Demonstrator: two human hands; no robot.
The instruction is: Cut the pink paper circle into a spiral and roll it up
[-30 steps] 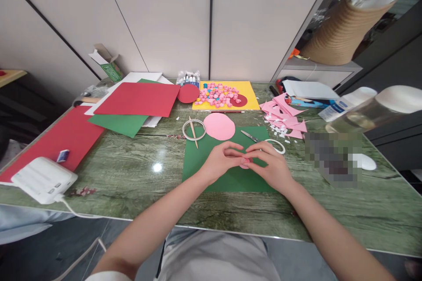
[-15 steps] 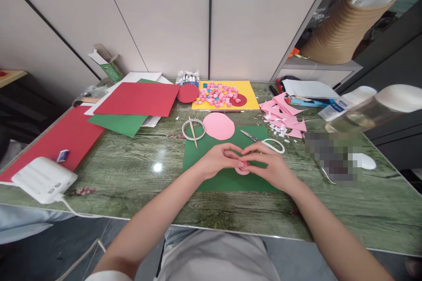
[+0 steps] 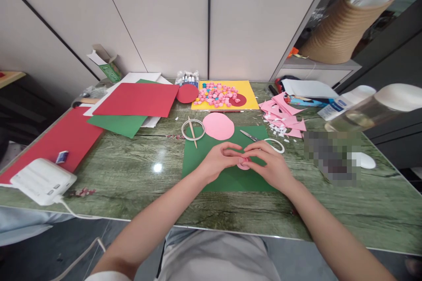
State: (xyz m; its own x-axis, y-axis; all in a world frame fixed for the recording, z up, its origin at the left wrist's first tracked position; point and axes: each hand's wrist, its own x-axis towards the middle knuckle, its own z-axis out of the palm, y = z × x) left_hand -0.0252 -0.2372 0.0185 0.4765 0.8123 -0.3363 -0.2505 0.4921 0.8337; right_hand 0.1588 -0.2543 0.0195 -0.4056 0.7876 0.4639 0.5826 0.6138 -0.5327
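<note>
Over a green sheet (image 3: 224,180), my left hand (image 3: 221,160) and my right hand (image 3: 268,162) meet at a small pink paper piece (image 3: 243,165). The fingertips of both hands are closed on it from either side, partly covering it. White-handled scissors (image 3: 276,145) lie just beyond my right hand. A large pink paper disc (image 3: 218,126) lies beyond my left hand, beside a clear ring (image 3: 183,131) with a wooden stick (image 3: 192,131) across it.
Pink curled pieces (image 3: 216,95) cover a yellow sheet (image 3: 252,92) at the back. Pink scraps (image 3: 280,112) lie at the right, near a clear bottle (image 3: 365,112). Red sheets (image 3: 135,100) and a white power block (image 3: 42,180) are at the left.
Fingertips of both hands have shifted slightly on the small pink piece, drawing closer together at its top. Other items keep their places.
</note>
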